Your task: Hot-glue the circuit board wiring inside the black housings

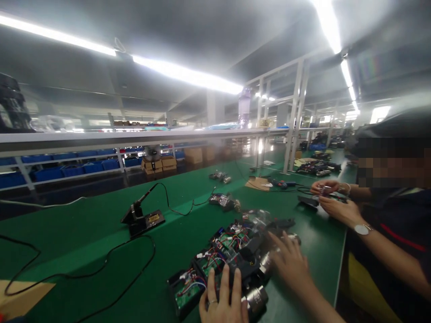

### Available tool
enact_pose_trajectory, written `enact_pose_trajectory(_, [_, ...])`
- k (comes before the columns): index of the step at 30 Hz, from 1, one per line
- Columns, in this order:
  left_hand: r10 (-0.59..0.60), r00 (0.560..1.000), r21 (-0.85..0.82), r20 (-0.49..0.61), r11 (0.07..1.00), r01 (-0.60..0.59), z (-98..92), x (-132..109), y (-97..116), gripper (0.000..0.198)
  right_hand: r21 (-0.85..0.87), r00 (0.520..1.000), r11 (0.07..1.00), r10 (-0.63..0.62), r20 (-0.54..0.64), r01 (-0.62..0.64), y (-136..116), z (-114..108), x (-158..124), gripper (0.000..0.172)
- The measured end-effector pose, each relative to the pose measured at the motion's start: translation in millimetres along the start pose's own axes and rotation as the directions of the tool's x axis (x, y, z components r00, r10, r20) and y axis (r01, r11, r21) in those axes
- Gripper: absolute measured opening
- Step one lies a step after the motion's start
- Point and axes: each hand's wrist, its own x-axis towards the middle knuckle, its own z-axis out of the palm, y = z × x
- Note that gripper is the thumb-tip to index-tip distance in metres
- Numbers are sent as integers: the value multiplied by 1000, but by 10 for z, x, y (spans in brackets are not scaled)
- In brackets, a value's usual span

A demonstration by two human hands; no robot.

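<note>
My left hand (223, 299) lies at the bottom edge with fingers stretched flat on an open black device (215, 264) that shows green circuit boards and red and blue wires. My right hand (288, 262) reaches in from the right, fingers spread and blurred, over the right end of the same row of devices, close to a silver cylindrical part (256, 298). Neither hand seems to grip anything. More of these open units (251, 231) lie in a row toward the middle of the green bench (101, 233).
A co-worker on the right handles a small part with both hands (332, 197). A soldering iron stand (141, 217) with black cables sits at left. Cardboard (20, 296) lies at the bottom left. Blue bins and boxes fill shelves behind. White frame posts (292, 116) rise at the back.
</note>
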Motion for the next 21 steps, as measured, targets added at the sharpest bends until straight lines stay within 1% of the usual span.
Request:
enact_pose_trajectory(2, [-56, 997, -65, 48, 996, 59, 48, 77, 161, 67, 10, 1000, 1000, 13, -20, -13, 87, 45, 117, 56])
enact_pose_trajectory(3, [-75, 995, -81, 72, 993, 81, 63, 116, 236, 69, 17, 999, 1000, 19, -32, -18, 123, 67, 166, 56])
enact_pose_trajectory(8, [-88, 979, -145, 187, 983, 116, 66, 304, 527, 59, 74, 993, 997, 33, -111, -25, 265, 151, 306, 54])
enact_pose_trajectory(11, [-78, 974, -175, 212, 978, 117, 41, 377, 625, 54, 117, 987, 993, 23, -160, -5, 323, 159, 326, 53])
enact_pose_trajectory(14, [-25, 988, -162, 155, 986, 50, 1, 373, 659, 50, 153, 979, 988, 14, -203, 17, 326, 158, 321, 51])
enact_pose_trajectory(16, [28, 995, -108, 100, 994, -17, -46, 308, 639, 54, 172, 975, 985, 10, -221, 29, 296, 158, 313, 49])
enact_pose_trajectory(19, [118, 992, -29, 51, 993, -117, -185, 109, 536, 67, 192, 970, 981, 15, -244, 33, 250, 107, 308, 45])
enact_pose_trajectory(21, [165, 986, -33, 13, 986, -164, -341, -76, 411, 65, 202, 964, 979, 27, -265, 28, 249, -7, 306, 42])
